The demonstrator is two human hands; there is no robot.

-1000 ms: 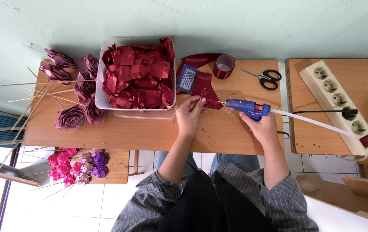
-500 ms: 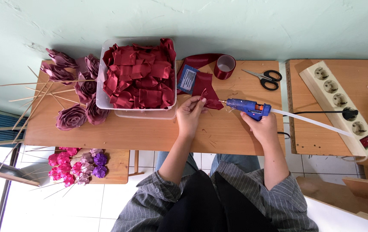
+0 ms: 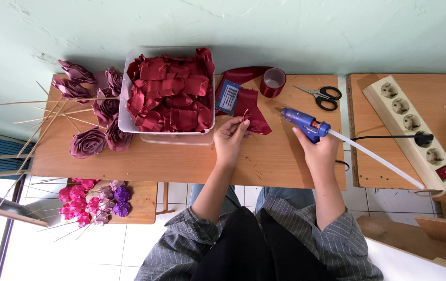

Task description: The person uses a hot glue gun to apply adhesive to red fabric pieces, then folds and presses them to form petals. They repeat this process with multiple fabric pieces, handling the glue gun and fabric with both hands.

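Carefully now, my left hand pinches a small folded ribbon petal between thumb and fingertips, a narrow grip, with the petal poking up at about one o'clock from my knuckles, just over the loose dark red ribbon lying on the tabletop. My right hand is wrapped around the blue glue gun, a full closed grip on the handle, nozzle aimed toward ten o'clock, at the petal but apart from it. I judge the thing to do well here is bring the nozzle tip down to the petal's folded base and squeeze only a small bead, keeping my left fingertips back from the hot spot. The white glue stick trails off toward four o'clock, and the black cord runs to the power strip, so I should mind the slack. The tub of red petals sits at eleven o'clock from my left hand, the scissors near twelve from my right
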